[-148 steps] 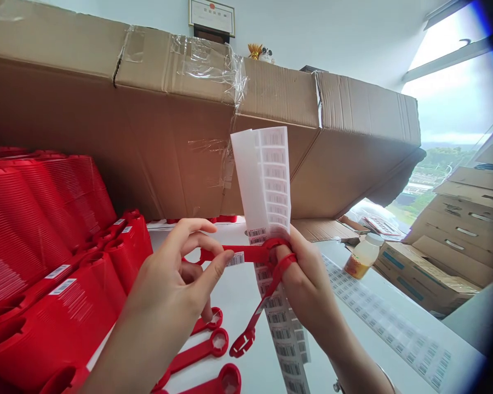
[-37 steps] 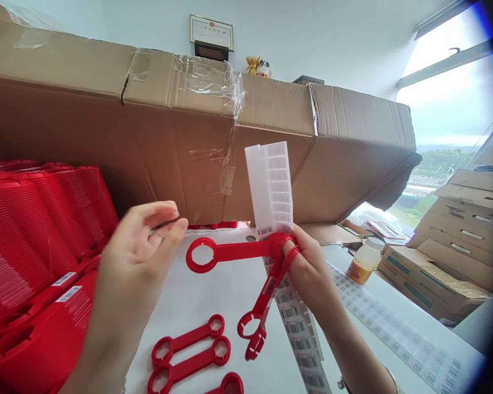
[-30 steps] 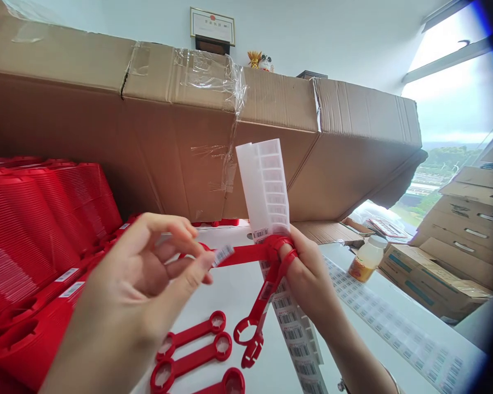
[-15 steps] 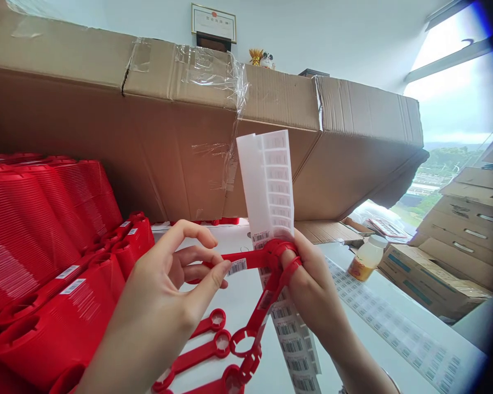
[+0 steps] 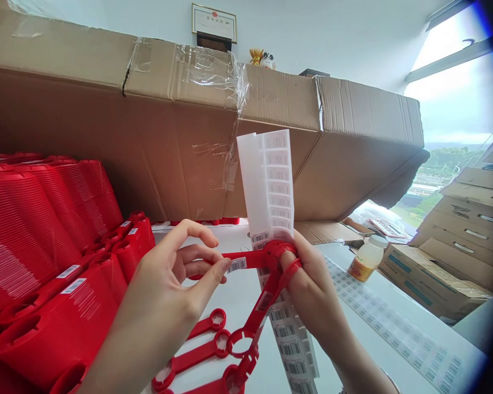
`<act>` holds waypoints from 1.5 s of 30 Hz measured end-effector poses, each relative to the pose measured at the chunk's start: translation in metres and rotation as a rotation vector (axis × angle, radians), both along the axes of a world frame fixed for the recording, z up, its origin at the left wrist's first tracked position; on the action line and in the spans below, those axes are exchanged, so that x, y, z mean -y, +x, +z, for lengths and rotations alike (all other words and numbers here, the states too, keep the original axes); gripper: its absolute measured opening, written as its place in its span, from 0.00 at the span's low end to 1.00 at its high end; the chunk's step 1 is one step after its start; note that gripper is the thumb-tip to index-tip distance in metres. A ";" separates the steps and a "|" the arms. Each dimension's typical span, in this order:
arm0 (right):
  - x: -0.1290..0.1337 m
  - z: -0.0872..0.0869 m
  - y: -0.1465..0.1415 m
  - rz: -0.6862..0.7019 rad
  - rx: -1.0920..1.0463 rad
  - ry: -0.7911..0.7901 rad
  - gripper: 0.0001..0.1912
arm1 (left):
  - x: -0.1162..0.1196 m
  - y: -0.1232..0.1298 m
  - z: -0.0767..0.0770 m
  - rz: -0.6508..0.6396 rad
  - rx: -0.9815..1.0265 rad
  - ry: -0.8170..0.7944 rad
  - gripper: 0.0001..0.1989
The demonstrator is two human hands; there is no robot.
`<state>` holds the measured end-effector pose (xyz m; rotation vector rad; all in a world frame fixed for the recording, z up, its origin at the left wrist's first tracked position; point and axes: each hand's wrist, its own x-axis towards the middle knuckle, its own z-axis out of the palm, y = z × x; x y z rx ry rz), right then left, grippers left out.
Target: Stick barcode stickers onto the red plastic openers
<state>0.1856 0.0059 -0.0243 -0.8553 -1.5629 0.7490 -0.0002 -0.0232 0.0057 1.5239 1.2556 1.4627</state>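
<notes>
My left hand (image 5: 181, 284) is closed, its thumb and fingertips on one end of a red plastic strap (image 5: 254, 258). Next to the thumb, a white barcode label (image 5: 237, 264) lies on that strap. My right hand (image 5: 308, 273) grips the strap's other end, together with a second red strap (image 5: 259, 309) that hangs down with ring-shaped ends. The same hand holds a long sheet of barcode labels (image 5: 278, 186), which stands up above the fingers and trails below them. Its thumb passes through a red ring.
Several red ring-ended straps (image 5: 201, 353) lie on the white table (image 5: 332, 355). Stacked red pieces (image 5: 45, 219) fill the left side. A big cardboard box (image 5: 181, 153) stands behind. At right are another label sheet (image 5: 398, 323), a bottle (image 5: 367, 257) and an open carton (image 5: 431, 279).
Both hands stay almost in place on the strap. The hanging red strap and the lower part of the label sheet have swung slightly left.
</notes>
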 end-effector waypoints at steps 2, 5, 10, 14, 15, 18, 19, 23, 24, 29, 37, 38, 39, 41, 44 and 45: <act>0.001 0.000 -0.001 0.000 -0.006 -0.009 0.11 | -0.001 0.000 0.001 0.005 -0.017 -0.007 0.15; 0.002 0.002 -0.002 0.000 -0.013 -0.023 0.11 | 0.000 0.000 0.001 0.009 -0.036 -0.019 0.14; 0.004 0.003 -0.003 0.001 -0.011 -0.018 0.12 | 0.001 -0.002 0.001 0.031 -0.066 -0.010 0.13; 0.005 0.003 -0.003 -0.003 -0.004 0.023 0.12 | -0.001 0.000 -0.002 0.021 -0.076 -0.025 0.13; 0.005 0.003 -0.003 -0.012 0.001 0.041 0.12 | -0.001 0.001 -0.003 0.020 -0.081 -0.017 0.13; 0.005 0.002 -0.003 -0.041 0.016 0.085 0.11 | -0.004 0.004 -0.007 0.062 -0.133 0.036 0.11; 0.005 0.001 -0.003 -0.053 0.017 0.089 0.11 | -0.006 0.005 -0.008 0.101 -0.173 0.059 0.11; -0.002 0.001 0.000 -0.102 -0.008 0.074 0.12 | -0.016 0.005 -0.013 0.369 -0.465 0.134 0.19; -0.004 0.001 0.000 -0.106 -0.023 0.074 0.12 | -0.018 0.006 -0.015 0.418 -0.522 0.150 0.22; -0.007 -0.004 -0.007 -0.101 -0.126 0.083 0.12 | -0.024 0.019 -0.026 0.335 -0.449 0.194 0.30; 0.000 -0.013 -0.020 -0.075 -0.159 0.175 0.12 | -0.031 0.019 -0.036 0.458 -0.426 0.404 0.35; -0.001 -0.012 -0.019 -0.076 -0.157 0.171 0.12 | -0.031 0.017 -0.036 0.446 -0.429 0.443 0.31; -0.001 -0.011 -0.018 -0.076 -0.154 0.163 0.13 | -0.032 0.015 -0.036 0.438 -0.428 0.482 0.26; -0.003 -0.009 -0.014 -0.076 -0.146 0.137 0.13 | -0.032 0.013 -0.033 0.424 -0.425 0.526 0.18; -0.008 -0.006 -0.010 -0.073 -0.138 0.077 0.12 | -0.029 0.009 -0.025 0.390 -0.388 0.434 0.12; -0.010 -0.005 -0.008 -0.067 -0.132 0.058 0.12 | -0.028 0.006 -0.022 0.365 -0.357 0.355 0.13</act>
